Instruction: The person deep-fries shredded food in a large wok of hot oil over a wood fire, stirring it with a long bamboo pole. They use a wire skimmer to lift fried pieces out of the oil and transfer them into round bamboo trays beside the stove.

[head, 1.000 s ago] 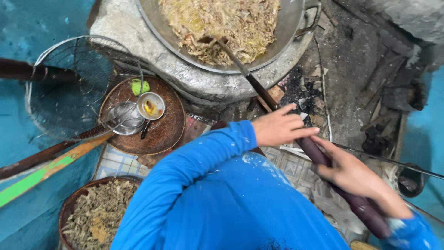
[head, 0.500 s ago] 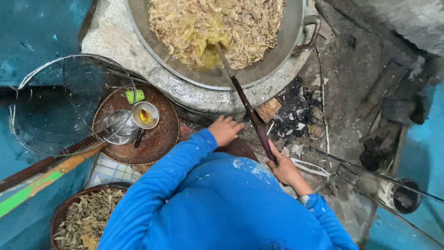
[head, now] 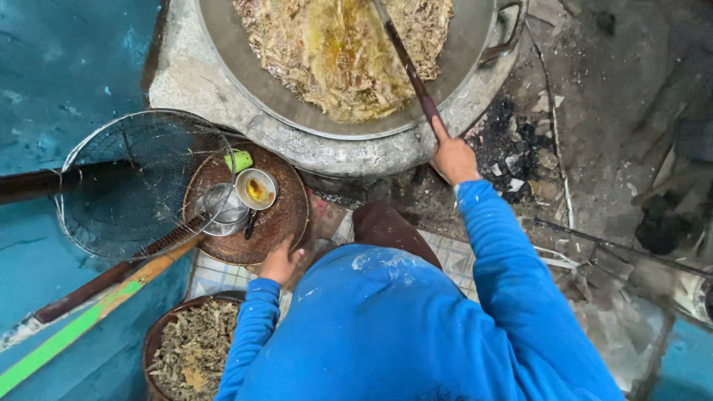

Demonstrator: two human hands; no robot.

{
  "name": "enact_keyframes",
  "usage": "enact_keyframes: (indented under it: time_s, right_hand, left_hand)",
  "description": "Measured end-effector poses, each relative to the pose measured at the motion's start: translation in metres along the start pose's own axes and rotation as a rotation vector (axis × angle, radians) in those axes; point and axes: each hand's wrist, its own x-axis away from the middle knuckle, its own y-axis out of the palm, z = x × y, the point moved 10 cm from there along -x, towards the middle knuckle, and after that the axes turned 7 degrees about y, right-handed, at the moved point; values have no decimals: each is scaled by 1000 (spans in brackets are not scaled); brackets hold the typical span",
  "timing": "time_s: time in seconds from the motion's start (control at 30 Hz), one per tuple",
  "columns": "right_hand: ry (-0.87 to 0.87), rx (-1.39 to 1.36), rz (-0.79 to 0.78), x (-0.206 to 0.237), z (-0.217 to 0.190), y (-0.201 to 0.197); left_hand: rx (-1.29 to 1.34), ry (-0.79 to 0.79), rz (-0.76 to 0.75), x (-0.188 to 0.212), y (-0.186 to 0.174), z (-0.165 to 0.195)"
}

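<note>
Our right hand [head: 453,158] grips the long stick [head: 407,68] above it; our left hand [head: 279,262] rests half-open against the woven tray [head: 286,223].

The single head view looks steeply down from close above the blue-sleeved shoulders, facing forward to the big wok [head: 475,44] cut by the frame's top edge.
</note>
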Motion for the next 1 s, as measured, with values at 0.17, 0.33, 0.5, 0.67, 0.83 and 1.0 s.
enact_keyframes:
  time_s: [0.17,0.33,0.5,0.67,0.83,1.0]
  right_hand:
    - [116,22,-72,5,49,-4]
    - [139,18,-114,86,75,15]
    - [259,-90,-260,213,83,41]
    - [332,-238,-390,340,59,11]
    - [532,-729,-548,441,66,-84]
    - [596,-291,-486,502,126,-179]
  left_hand:
    - [-55,-113,-74,40,15,-31]
    - [-77,-364,-160,124,25,-104]
    - [76,-407,-13,195,51,-178]
    - [75,-505,-123,242,85,-244]
    - [614,-173,8,204,63,-217]
    - [601,-71,12,134,29,-165]
